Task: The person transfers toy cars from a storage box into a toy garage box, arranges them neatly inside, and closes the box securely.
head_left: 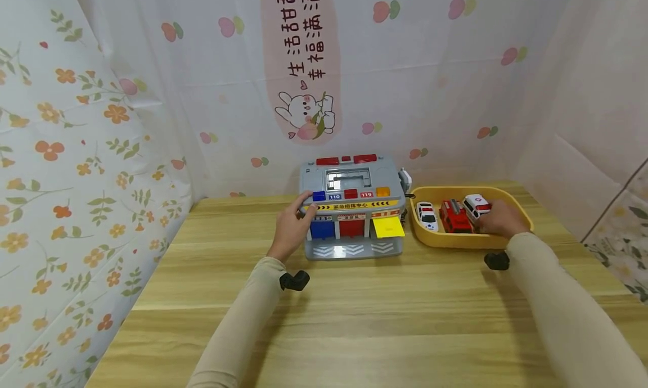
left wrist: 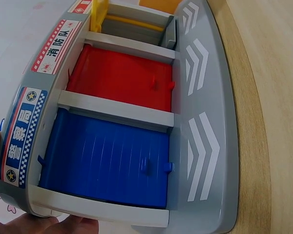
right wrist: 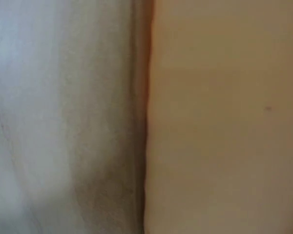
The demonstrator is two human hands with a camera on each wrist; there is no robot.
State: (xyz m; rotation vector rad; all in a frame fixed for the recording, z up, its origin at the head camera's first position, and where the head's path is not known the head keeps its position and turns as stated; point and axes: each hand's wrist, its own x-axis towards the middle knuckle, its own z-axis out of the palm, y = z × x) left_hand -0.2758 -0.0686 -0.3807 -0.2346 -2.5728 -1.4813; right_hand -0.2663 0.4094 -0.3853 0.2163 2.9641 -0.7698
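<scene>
A grey toy garage [head_left: 353,208] stands at the back of the table, its blue door [left wrist: 107,158] and red door [left wrist: 122,78] down and its yellow door [head_left: 388,228] raised. My left hand [head_left: 292,225] grips the garage's left upper corner, fingers behind the corner in the left wrist view. To the right, a yellow tray [head_left: 455,240] holds a toy police car [head_left: 427,216], a red toy fire truck [head_left: 455,217] and a white toy ambulance [head_left: 474,206]. Inside the tray's right part, my right hand [head_left: 501,219] holds the ambulance by its near end. The right wrist view is blurred.
The garage and tray stand near the back edge of the wooden table [head_left: 364,320], close to a printed curtain [head_left: 223,95]. A grey-white piece [head_left: 405,178] with a dark cord hangs on the garage's right side. Another flowered curtain [head_left: 76,180] borders the left.
</scene>
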